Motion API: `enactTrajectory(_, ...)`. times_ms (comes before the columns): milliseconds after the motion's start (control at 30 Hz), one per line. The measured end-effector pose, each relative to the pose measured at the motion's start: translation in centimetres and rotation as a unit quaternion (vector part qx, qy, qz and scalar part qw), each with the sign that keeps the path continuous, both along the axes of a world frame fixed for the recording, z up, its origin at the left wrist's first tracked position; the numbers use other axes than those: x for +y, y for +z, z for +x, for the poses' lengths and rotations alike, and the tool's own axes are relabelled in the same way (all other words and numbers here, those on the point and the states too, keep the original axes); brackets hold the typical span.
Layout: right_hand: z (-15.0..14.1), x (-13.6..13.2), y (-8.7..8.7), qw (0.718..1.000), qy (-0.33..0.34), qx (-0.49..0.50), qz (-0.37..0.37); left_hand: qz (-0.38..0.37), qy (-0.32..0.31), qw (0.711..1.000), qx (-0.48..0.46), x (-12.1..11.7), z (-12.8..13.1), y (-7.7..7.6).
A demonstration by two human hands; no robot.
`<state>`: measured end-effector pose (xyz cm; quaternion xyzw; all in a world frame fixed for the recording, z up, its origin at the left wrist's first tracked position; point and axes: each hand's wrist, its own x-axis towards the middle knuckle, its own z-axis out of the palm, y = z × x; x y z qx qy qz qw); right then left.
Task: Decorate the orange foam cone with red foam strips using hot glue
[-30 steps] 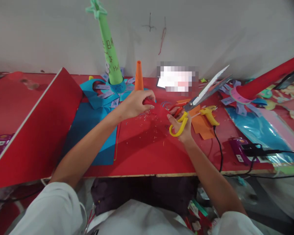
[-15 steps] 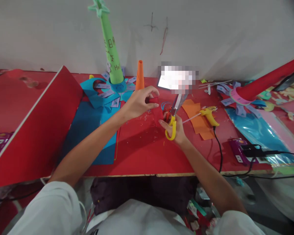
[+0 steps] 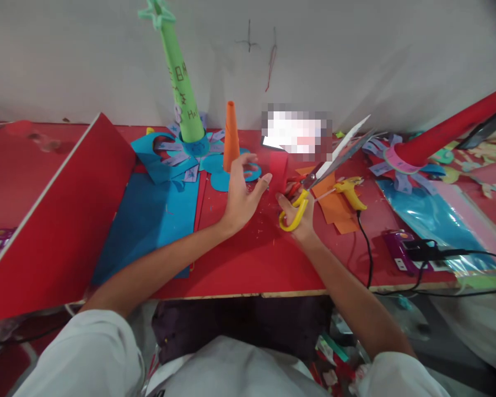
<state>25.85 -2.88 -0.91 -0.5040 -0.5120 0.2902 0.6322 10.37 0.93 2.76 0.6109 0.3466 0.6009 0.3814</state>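
My left hand (image 3: 242,196) is raised over the red table with thumb and fingers apart and nothing between them. Just right of it stands a red paper strip (image 3: 278,170), its lower end at the fingers of my right hand (image 3: 305,223). Scissors (image 3: 311,181) with yellow and red handles are also in that right hand, their blades spread and pointing up to the right. Behind my left hand an orange paper cone (image 3: 231,135) rises from a blue flower-shaped paper base (image 3: 219,181).
A green paper tower (image 3: 184,94) stands at the back left, near a blue sheet (image 3: 149,215) and an upright red board (image 3: 66,220). To the right lie orange paper (image 3: 328,201), a yellow glue gun (image 3: 349,192), a purple power strip (image 3: 399,251) with cables, and a red cone (image 3: 442,129).
My left hand has let go of the red paper strip and opened, moving slightly left and down. The strip now stands up from my right hand, and the scissors' blades have spread and swung right.
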Motion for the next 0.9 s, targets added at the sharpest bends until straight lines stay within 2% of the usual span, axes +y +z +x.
enactTrajectory(67, -0.1, 0.0, 0.0, 1.0, -0.001, -0.001, -0.001, -0.023, -0.066, 0.998, 0.002, 0.1, 0.0, -0.1)
enactTrajectory(133, -0.2, -0.1, 0.2, 1.0, 0.002, -0.002, -0.001, -0.039, -0.105, 0.993, 0.031, 0.4, -0.1, -0.2)
enactTrajectory(300, -0.4, -0.3, 0.7, 1.0, 0.016, -0.004, -0.007, -0.005, -0.101, 0.99, 0.099, 0.3, 0.0, -0.4)
enactTrajectory(400, -0.5, -0.6, 1.2, 0.999, 0.031, -0.012, -0.016, 0.001, -0.067, 0.993, 0.098, 0.3, -0.1, 0.1)
enactTrajectory(500, -0.7, -0.9, 1.3, 0.996, 0.083, 0.001, -0.035, 0.004, -0.009, 0.997, 0.073, 1.0, -0.7, 1.2)
enactTrajectory(700, -2.8, -1.7, 0.4, 0.97, 0.183, 0.112, -0.115, 0.036, 0.084, 0.994, 0.065, 3.1, -2.9, 5.0)
enactTrajectory(800, -4.1, -2.2, -0.1, 0.957, 0.231, 0.099, -0.146, 0.062, 0.14, 0.984, 0.094, 3.0, -3.9, 6.9)
enactTrajectory(900, -4.8, -2.9, -0.4, 0.959, 0.249, 0.05, -0.129, 0.051, 0.145, 0.983, 0.1, 2.4, -4.4, 7.7)
